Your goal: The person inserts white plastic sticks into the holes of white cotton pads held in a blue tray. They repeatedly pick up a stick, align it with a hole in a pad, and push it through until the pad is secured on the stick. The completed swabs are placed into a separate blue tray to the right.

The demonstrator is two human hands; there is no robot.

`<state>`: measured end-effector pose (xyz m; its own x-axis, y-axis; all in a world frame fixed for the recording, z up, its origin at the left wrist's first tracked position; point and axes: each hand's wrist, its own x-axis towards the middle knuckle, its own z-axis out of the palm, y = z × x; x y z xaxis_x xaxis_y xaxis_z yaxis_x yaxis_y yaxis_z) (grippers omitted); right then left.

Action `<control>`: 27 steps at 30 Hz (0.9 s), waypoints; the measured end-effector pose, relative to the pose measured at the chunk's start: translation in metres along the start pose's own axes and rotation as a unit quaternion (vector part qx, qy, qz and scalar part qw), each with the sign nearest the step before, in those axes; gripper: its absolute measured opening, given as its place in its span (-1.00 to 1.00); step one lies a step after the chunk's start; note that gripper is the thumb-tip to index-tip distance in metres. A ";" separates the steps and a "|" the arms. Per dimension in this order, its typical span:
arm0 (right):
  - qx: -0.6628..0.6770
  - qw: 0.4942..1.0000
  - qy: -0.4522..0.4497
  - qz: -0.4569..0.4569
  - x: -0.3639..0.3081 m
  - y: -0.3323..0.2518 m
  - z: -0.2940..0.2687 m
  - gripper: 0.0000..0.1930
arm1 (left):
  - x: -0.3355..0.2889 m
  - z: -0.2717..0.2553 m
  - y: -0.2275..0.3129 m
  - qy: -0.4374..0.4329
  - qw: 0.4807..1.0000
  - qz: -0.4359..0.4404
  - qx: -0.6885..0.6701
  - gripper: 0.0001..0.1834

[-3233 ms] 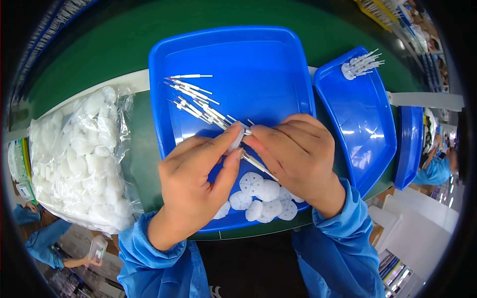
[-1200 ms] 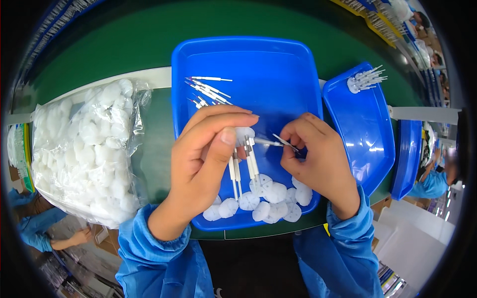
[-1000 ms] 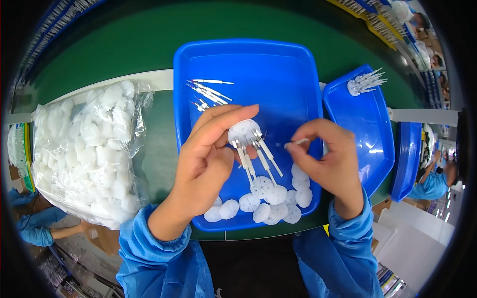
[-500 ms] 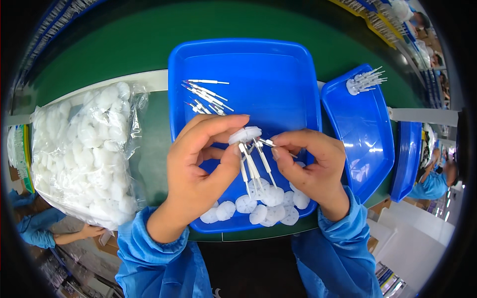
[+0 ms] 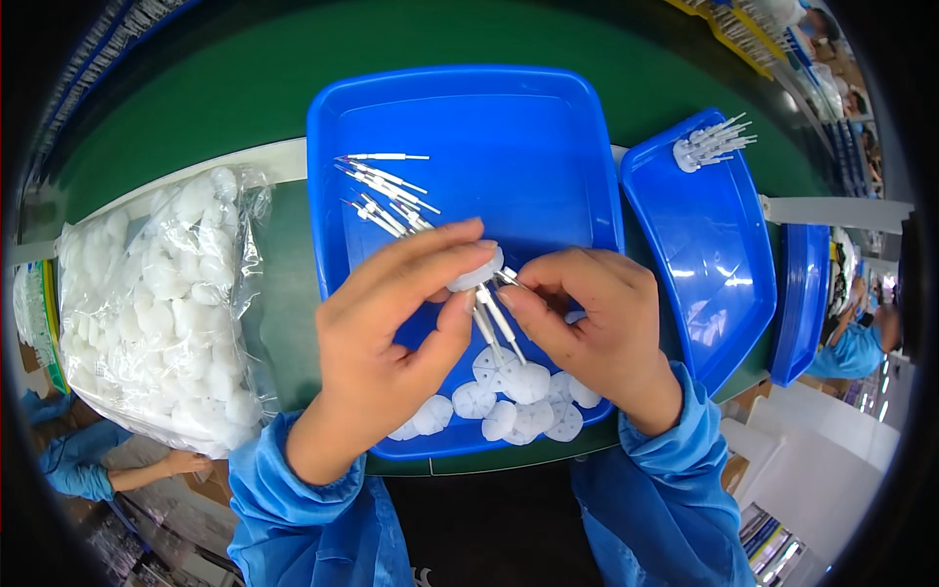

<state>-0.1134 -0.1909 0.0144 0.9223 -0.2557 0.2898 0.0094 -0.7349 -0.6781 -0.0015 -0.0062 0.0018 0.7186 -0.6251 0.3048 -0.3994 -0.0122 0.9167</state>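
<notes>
Over a blue tray (image 5: 548, 166), my left hand (image 5: 377, 328) grips a white round plastic disc (image 5: 479, 272) between thumb and fingers. Several thin white rods (image 5: 497, 315) hang down from that disc. My right hand (image 5: 602, 323) is closed in a pinch on a short white rod (image 5: 510, 280) at the disc's right side; its far end is hidden by the fingers. Loose white discs with small holes (image 5: 529, 383) lie at the tray's near edge, under my hands. A group of loose white rods with dark tips (image 5: 387, 180) rests at the tray's left.
A clear bag packed with white discs (image 5: 161, 313) lies to the left. To the right, a second blue tray (image 5: 709, 303) holds a finished-looking disc with rods (image 5: 712, 145). Beyond it stand more blue trays (image 5: 804, 303). A co-worker's arm (image 5: 147, 472) shows at lower left.
The disc and its rods have tilted, and my right hand has moved slightly left, closer against the disc. The whole view has shifted a little.
</notes>
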 end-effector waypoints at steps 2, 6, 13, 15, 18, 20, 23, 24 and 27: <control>-0.040 0.999 0.022 -0.030 0.000 -0.001 0.004 -0.84 | -0.001 0.000 -0.003 -0.015 0.997 0.033 0.061 -0.61; -0.147 0.985 0.050 -0.080 0.000 -0.002 0.001 -0.82 | -0.004 0.002 0.000 -0.011 0.994 0.027 0.106 -0.59; -0.155 0.969 0.061 -0.183 0.002 0.006 0.005 -0.80 | -0.012 0.006 -0.001 0.010 0.998 -0.014 0.064 -0.58; -0.152 0.969 0.059 -0.188 0.002 0.007 0.006 -0.78 | -0.012 0.008 0.002 0.014 0.997 0.002 0.072 -0.56; -0.150 0.970 0.052 -0.183 0.002 0.005 0.003 -0.75 | -0.011 0.003 0.002 -0.011 0.996 0.010 0.093 -0.58; -0.140 0.974 0.054 -0.172 0.002 0.006 0.000 -0.72 | -0.005 0.001 0.004 -0.027 0.999 -0.041 0.017 -0.57; -0.119 0.980 0.058 -0.151 0.001 0.005 -0.003 -0.67 | -0.003 -0.001 0.004 -0.037 0.992 -0.099 -0.071 -0.52; -0.089 0.984 0.054 -0.145 0.005 0.006 -0.005 -0.67 | -0.004 -0.001 0.002 -0.039 0.988 -0.115 -0.092 -0.51; 0.007 0.996 0.035 -0.086 0.013 0.017 -0.015 -0.67 | -0.003 -0.006 0.000 -0.023 0.999 -0.043 -0.001 -0.47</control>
<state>-0.1067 -0.2164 0.0171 0.8777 -0.1700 0.4480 0.1704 -0.7630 -0.6235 -0.0001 0.0008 0.0024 0.7232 -0.6572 0.2121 -0.3354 -0.0658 0.9398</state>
